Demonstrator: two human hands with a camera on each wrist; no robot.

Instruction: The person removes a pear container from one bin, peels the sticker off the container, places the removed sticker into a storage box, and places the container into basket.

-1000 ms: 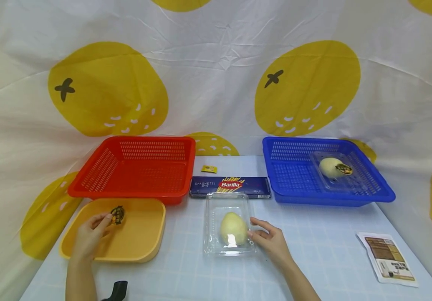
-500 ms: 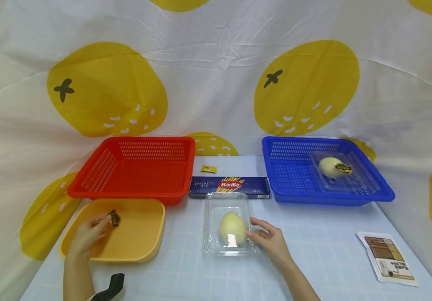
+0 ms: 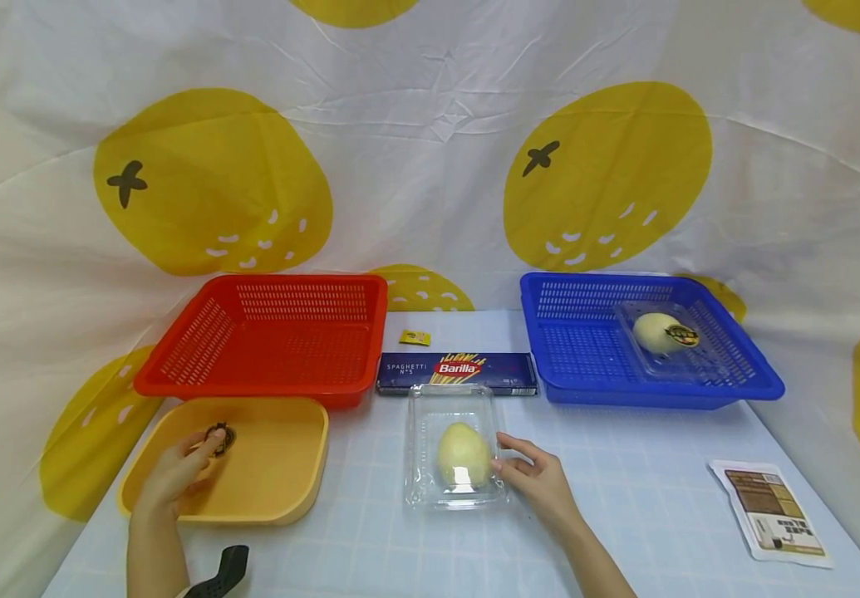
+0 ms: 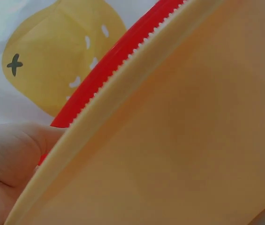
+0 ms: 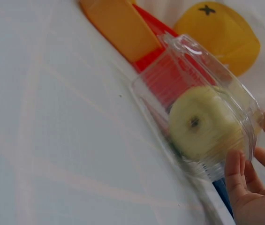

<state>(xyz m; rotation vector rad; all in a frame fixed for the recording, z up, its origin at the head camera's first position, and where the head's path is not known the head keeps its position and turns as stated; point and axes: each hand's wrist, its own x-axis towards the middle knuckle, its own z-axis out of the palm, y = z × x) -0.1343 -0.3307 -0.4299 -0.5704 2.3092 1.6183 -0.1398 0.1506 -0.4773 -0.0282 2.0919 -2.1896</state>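
Over the yellow tray (image 3: 265, 490) in the head view, my left hand (image 3: 175, 469) pinches a round black-and-gold sticker (image 3: 220, 439) between thumb and fingertips. The left wrist view has only part of that hand (image 4: 17, 154), beside the tray's rim (image 4: 104, 93); the sticker is hidden there. At the middle of the table lies a clear plastic clamshell box (image 3: 422, 423) with a pale yellow pear (image 3: 463, 455) inside. My right hand (image 3: 542, 482) holds the box by its right side. The right wrist view shows its fingers (image 5: 238, 176) at the box's edge.
Behind the tray stands a red basket (image 3: 302, 353). A blue basket (image 3: 579, 365) at the back right holds another boxed pear (image 3: 656, 333) bearing a similar sticker. A spaghetti box (image 3: 407, 371), a small yellow packet (image 3: 415, 337) and a white-brown pouch (image 3: 769, 515) lie on the table.
My left hand has brought the sticker slightly left and down in the head view, and the sticker now shows at a different angle. The right hand and the clamshell box stay in place.
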